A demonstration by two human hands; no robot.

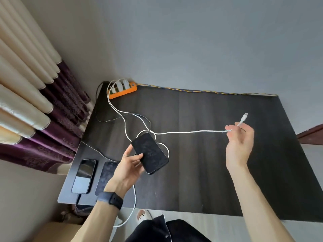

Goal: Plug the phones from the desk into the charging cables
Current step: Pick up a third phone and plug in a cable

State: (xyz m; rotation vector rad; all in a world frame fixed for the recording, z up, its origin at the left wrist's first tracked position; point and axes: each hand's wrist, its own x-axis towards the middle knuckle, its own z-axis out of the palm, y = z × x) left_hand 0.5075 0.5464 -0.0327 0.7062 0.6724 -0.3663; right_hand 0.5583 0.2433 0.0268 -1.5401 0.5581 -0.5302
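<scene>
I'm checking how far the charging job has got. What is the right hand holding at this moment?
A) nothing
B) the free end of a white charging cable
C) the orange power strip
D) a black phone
B: the right hand pinches the white charging cable just behind its plug, which points up, unconnected, while the black phone sits in the left hand.

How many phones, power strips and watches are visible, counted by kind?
Phones: 3, one held in the left hand at, two lying on the desk at and
Power strips: 1
Watches: 1
Total: 5
</scene>
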